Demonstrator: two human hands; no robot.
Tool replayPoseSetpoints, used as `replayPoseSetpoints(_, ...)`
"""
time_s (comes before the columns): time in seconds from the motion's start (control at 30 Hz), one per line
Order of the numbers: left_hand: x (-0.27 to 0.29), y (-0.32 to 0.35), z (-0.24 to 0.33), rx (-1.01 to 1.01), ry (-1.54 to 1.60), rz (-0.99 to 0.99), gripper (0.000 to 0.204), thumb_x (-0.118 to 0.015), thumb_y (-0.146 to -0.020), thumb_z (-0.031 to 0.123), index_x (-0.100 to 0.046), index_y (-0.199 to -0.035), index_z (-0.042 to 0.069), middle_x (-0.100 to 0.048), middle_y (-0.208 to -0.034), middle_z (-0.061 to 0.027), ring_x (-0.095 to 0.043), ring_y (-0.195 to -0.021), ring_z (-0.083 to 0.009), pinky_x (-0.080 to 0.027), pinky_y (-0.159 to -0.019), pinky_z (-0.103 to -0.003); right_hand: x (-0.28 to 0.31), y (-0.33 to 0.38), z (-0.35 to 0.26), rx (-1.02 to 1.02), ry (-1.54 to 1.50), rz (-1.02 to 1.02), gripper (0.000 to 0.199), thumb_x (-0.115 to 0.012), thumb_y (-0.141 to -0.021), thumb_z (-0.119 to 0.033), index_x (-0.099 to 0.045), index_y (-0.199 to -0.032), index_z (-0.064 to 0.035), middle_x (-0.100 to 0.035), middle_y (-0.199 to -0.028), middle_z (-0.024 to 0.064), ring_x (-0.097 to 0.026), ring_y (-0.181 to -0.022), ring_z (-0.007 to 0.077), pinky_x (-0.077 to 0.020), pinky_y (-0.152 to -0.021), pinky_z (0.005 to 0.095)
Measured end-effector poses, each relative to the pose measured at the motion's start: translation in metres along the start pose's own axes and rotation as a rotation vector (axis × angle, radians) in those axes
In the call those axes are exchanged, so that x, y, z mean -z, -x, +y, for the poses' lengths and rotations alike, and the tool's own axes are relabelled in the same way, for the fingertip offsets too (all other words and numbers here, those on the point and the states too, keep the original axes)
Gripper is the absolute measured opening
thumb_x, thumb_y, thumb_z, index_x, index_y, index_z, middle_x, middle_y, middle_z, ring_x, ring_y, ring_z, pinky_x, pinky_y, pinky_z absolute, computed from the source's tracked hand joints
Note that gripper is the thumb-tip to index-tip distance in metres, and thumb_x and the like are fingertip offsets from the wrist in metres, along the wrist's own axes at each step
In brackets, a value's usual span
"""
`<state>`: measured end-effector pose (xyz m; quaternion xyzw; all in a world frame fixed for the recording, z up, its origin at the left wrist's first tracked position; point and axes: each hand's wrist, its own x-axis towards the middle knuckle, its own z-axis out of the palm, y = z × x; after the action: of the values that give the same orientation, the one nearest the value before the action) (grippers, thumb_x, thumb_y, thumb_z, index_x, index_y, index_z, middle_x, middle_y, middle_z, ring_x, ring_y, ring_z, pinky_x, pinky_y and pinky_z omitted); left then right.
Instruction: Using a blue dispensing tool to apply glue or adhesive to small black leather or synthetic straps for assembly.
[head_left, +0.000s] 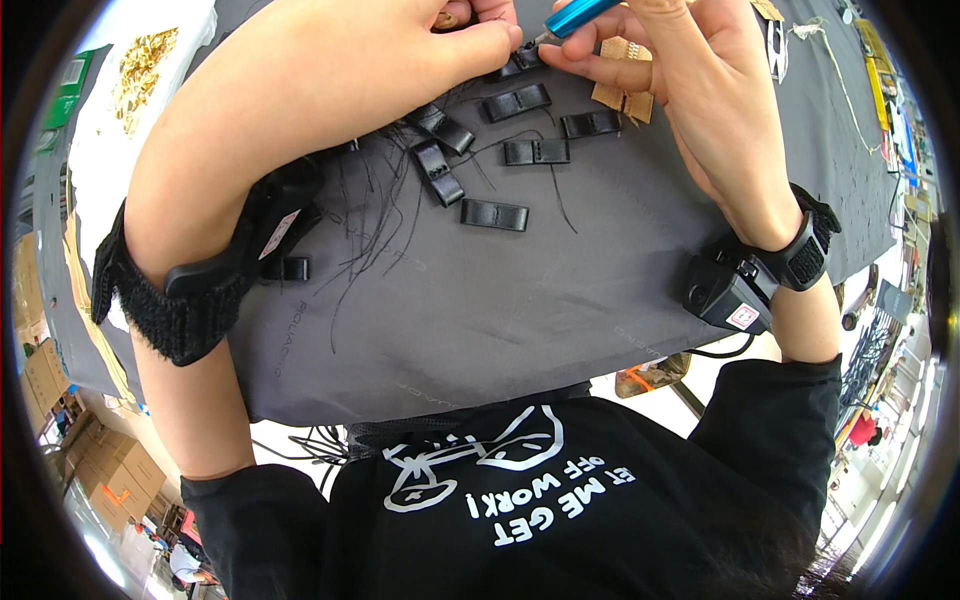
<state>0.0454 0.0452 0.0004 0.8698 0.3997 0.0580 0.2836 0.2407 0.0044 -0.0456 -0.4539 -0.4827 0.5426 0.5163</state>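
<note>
At the top edge, my right hand (pixel 712 85) grips a slim blue tool (pixel 580 14) with a thin metal tip. That tip meets a small black leather-like loop (pixel 518 64). Beside it my left hand (pixel 455 50) is closed, thumb against curled fingers; what it pinches is hidden. Closer to me lie several similar pieces, among them a black loop (pixel 516 102), a black loop with a stitched middle (pixel 537 151), a tilted one (pixel 437 173) and a plain one (pixel 495 214). Loose black threads (pixel 372 215) trail from them across the cloth.
A tan ridged piece (pixel 632 98) lies under my right fingers. Gold-coloured bits (pixel 146 75) fill a white plastic bag at the far left. White string (pixel 832 62) lies at the far right. Dark grey cloth (pixel 560 300) covers the table. Black devices are strapped to both arms.
</note>
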Motion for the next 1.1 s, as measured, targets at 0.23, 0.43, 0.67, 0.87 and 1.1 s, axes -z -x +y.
replayPoseSetpoints(0.23,-0.001,-0.002,-0.003,-0.001,0.007,0.002,0.021,-0.063,-0.095,0.015,-0.065,-0.092,-0.005,-0.060,-0.064,-0.0103,-0.054,-0.057,-0.0179,-0.045,-0.058,-0.034,-0.002,0.000,0.006,0.070,0.112,0.020,0.028,-0.054,-0.109,-0.030,-0.040,-0.123,-0.0116,-0.067,-0.094,0.0063,-0.071,-0.080,0.0123,-0.0649,-0.074,0.0310)
replayPoseSetpoints(0.43,-0.001,-0.001,-0.004,-0.007,0.005,0.008,0.020,-0.063,-0.095,0.015,-0.065,-0.092,-0.005,-0.059,-0.063,-0.0096,-0.053,-0.057,-0.0177,-0.044,-0.057,-0.034,-0.001,0.000,-0.001,0.005,0.060,-0.001,0.027,-0.054,-0.109,-0.031,-0.040,-0.123,-0.0117,-0.067,-0.094,0.0061,-0.071,-0.080,0.0120,-0.0650,-0.074,0.0304)
replayPoseSetpoints(0.67,0.000,0.000,-0.003,0.011,0.004,0.003,0.021,-0.063,-0.096,0.016,-0.066,-0.092,-0.004,-0.059,-0.063,-0.0091,-0.053,-0.056,-0.0172,-0.043,-0.056,-0.033,-0.004,0.000,0.003,0.040,0.085,0.001,0.027,-0.054,-0.109,-0.030,-0.040,-0.122,-0.0116,-0.067,-0.094,0.0057,-0.071,-0.079,0.0119,-0.0647,-0.073,0.0294)
replayPoseSetpoints(0.87,-0.003,0.000,-0.004,0.011,0.000,0.026,0.021,-0.064,-0.096,0.017,-0.065,-0.092,-0.003,-0.058,-0.063,-0.0087,-0.052,-0.057,-0.0171,-0.043,-0.057,-0.033,-0.001,0.000,0.003,0.072,0.100,-0.002,0.027,-0.055,-0.109,-0.030,-0.040,-0.121,-0.0113,-0.066,-0.092,0.0050,-0.071,-0.078,0.0119,-0.0640,-0.071,0.0284)
replayPoseSetpoints(1.1,-0.003,0.001,-0.004,-0.005,-0.009,0.031,0.020,-0.064,-0.096,0.017,-0.065,-0.092,-0.003,-0.057,-0.063,-0.0081,-0.051,-0.057,-0.0165,-0.041,-0.056,-0.033,-0.002,0.000,-0.001,0.022,0.092,0.008,0.028,-0.056,-0.108,-0.032,-0.041,-0.121,-0.0114,-0.066,-0.092,0.0052,-0.071,-0.077,0.0117,-0.0639,-0.070,0.0278)
